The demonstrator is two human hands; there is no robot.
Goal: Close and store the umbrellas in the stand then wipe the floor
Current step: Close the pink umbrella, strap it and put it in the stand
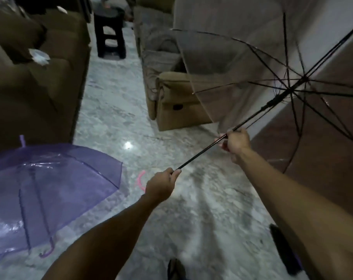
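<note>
A pale marble floor (115, 110) runs between a brown sofa (40, 87) and a tan armchair (177, 102). The left hand (161, 185) is curled around the lower end of a clear umbrella (252, 77), open and held up at right, while the right hand (237, 141) grips its black shaft higher up. A purple umbrella (50, 186) lies open on the floor at left, a pink handle (140, 180) just beside it.
</note>
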